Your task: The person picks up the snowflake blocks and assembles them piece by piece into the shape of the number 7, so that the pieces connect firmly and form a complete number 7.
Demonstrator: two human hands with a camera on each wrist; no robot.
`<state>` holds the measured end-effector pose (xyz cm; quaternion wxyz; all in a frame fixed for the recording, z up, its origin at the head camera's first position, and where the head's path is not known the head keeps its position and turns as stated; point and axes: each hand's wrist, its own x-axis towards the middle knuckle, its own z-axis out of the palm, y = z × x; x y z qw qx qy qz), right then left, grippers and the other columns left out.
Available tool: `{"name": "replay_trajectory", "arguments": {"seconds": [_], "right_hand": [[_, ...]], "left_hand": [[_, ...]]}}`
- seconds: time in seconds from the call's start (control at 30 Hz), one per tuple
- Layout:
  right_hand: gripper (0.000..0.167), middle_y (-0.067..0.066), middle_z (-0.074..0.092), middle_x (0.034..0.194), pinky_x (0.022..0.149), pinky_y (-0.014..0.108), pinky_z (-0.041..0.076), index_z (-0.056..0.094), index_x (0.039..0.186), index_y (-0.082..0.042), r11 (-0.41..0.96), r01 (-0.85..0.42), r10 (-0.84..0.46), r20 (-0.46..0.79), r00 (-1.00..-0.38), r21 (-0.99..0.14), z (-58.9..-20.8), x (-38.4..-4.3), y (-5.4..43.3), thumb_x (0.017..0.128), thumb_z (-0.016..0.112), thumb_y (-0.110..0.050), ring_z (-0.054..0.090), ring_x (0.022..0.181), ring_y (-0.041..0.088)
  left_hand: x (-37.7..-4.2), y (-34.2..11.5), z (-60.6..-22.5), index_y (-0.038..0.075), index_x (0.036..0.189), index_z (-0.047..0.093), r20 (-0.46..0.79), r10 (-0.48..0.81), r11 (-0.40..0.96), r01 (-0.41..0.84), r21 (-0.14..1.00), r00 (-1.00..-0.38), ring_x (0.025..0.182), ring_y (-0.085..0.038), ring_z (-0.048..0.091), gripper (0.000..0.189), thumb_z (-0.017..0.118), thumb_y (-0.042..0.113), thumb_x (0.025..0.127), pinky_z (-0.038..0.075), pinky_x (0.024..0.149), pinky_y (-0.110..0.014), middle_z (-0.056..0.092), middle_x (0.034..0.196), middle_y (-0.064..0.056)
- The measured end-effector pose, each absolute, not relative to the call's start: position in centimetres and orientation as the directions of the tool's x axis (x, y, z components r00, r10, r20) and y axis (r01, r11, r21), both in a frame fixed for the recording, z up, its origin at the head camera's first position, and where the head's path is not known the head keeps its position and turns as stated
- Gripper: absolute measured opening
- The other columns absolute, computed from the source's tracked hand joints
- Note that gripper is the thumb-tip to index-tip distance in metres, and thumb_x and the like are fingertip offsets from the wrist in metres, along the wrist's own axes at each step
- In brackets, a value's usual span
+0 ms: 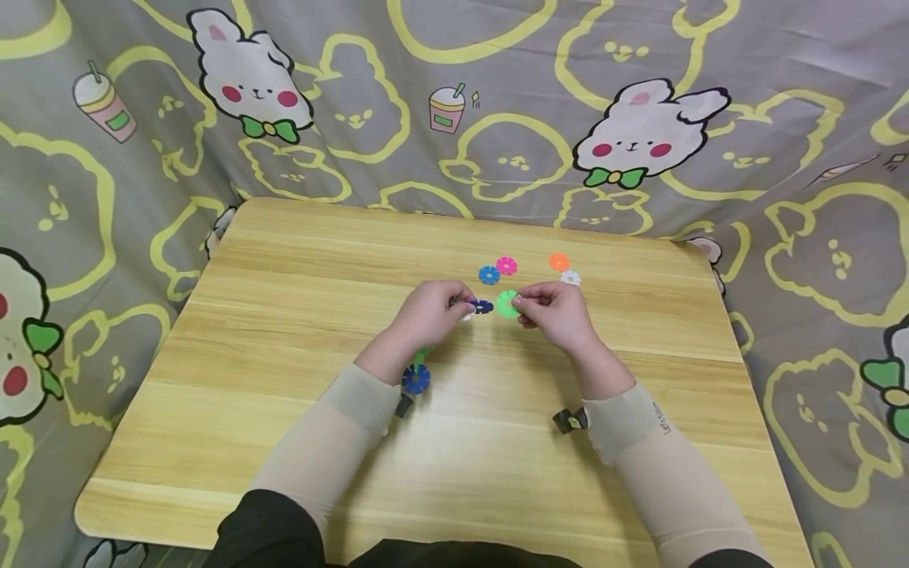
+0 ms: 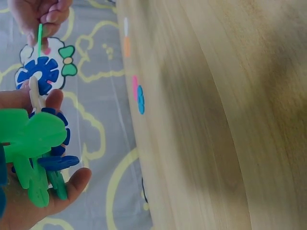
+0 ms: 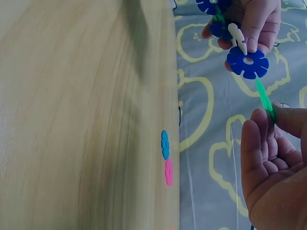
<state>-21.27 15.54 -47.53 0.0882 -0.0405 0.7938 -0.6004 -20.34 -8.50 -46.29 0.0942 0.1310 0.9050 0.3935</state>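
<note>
My left hand [image 1: 429,312] grips a chain of slotted plastic snowflake discs. In the head view, a blue disc [image 1: 416,379] of the chain hangs below that wrist. A white disc [image 3: 237,38] is by the left thumb, and a dark blue disc [image 3: 248,63] sticks out at the chain's end, joined to it. Between thumb and fingers, my right hand [image 1: 561,315] pinches a light green disc [image 1: 507,304]. Its edge points at the dark blue disc, very close; whether they touch I cannot tell. The palm partly hides the chain's middle.
On the wooden table [image 1: 284,315] beyond the hands lie a blue disc [image 1: 488,275] and a pink disc [image 1: 506,266], side by side. Farther right are an orange disc [image 1: 559,261] and a white disc [image 1: 570,278]. A patterned curtain [image 1: 497,158] surrounds the table's back and sides.
</note>
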Motion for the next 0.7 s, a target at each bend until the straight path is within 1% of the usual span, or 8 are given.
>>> {"name": "replay_trajectory", "arguments": {"seconds": [0.23,0.47,0.7], "right_hand": [[0.023,0.019,0.077,0.096,0.068,0.028,0.063,0.071,0.113,0.016,0.261,0.08,-0.154,-0.123,-0.98,-0.962,-47.46,-21.19,15.16,0.099,0.073,-0.002,0.071,0.069,0.009],[0.024,0.018,0.078,0.098,0.068,0.028,0.063,0.071,0.115,0.016,0.237,0.104,-0.14,-0.14,-0.98,-0.966,-47.46,-21.23,15.11,0.1,0.073,-0.003,0.072,0.069,0.009],[0.024,0.016,0.078,0.096,0.069,0.03,0.064,0.071,0.116,0.015,0.211,0.119,-0.146,-0.151,-0.978,-0.97,-47.45,-21.15,14.75,0.1,0.073,-0.003,0.073,0.07,0.011]], "left_hand": [[-20.2,-8.52,-46.09,0.011,0.11,0.076,-0.062,0.305,0.652,0.161,0.741,-0.95,0.085,-0.018,0.064,0.011,0.07,0.019,0.105,0.055,0.08,-0.035,0.073,0.1,0.0],[-20.14,-8.48,-46.04,0.012,0.109,0.076,-0.051,0.3,0.642,0.162,0.749,-0.953,0.084,-0.017,0.064,0.01,0.07,0.019,0.105,0.055,0.078,-0.035,0.074,0.101,0.001],[-20.13,-8.25,-46.1,0.013,0.106,0.076,-0.046,0.294,0.633,0.158,0.758,-0.955,0.083,-0.017,0.064,0.009,0.07,0.019,0.104,0.055,0.078,-0.035,0.073,0.099,0.002]]}}
